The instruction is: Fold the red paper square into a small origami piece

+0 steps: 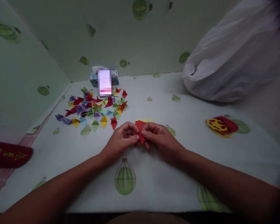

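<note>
Between my two hands is a folded piece of red origami paper (141,125), narrowing to a point toward me. My left hand (123,136) pinches its left side with thumb and fingers. From the right, my right hand (157,137) pinches the same paper, its thumb close to the left thumb. Just behind the red paper, a yellow sheet of paper (147,120) lies on the table, partly hidden by the hands. To the left spreads a heap of small folded paper cranes (95,109) in red, yellow, green, blue and purple.
A lit phone (105,81) leans against a tissue box (116,77) at the back. A large white plastic bag (214,68) stands at the back right. Red and yellow cut-out pieces (220,125) lie on the right. A dark red item (11,154) with yellow marks is at the left edge.
</note>
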Demonstrator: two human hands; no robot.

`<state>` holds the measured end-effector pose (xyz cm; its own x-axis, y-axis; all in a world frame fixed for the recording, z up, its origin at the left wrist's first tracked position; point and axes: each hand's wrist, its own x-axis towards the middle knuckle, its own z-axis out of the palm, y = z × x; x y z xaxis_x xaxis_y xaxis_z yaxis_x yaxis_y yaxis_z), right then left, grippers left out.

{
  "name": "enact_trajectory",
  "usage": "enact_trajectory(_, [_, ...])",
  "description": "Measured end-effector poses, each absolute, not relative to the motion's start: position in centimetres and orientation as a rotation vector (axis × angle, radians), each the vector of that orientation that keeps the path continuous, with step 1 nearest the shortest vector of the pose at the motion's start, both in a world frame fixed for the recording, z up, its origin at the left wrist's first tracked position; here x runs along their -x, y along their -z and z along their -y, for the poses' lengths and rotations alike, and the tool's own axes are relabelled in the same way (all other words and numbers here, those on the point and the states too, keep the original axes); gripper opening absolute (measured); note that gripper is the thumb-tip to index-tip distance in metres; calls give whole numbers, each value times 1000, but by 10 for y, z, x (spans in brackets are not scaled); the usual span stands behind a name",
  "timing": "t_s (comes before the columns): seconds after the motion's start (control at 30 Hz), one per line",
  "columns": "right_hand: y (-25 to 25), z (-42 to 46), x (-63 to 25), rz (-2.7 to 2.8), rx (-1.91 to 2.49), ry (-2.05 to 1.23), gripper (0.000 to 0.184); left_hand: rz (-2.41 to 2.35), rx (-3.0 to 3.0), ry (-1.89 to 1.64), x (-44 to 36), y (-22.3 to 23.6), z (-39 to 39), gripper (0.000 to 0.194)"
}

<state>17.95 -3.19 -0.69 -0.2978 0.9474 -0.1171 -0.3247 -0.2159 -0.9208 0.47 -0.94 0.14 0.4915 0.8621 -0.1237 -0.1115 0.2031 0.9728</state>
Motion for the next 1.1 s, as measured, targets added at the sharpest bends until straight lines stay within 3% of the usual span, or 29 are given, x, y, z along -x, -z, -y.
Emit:
enact_trajectory(0.43, [4, 37, -177, 1003, 1034, -1577, 32, -911, -1390, -787, -5, -6, 13, 17])
enact_trajectory(0.8, [5, 37, -178, 1156, 958, -1398, 21, -890, -1382, -910, -6, -4, 12, 12])
enact_trajectory(1.1, [3, 31, -182, 1285, 882, -1334, 15, -975, -1751, -972, -1, 1, 10, 5])
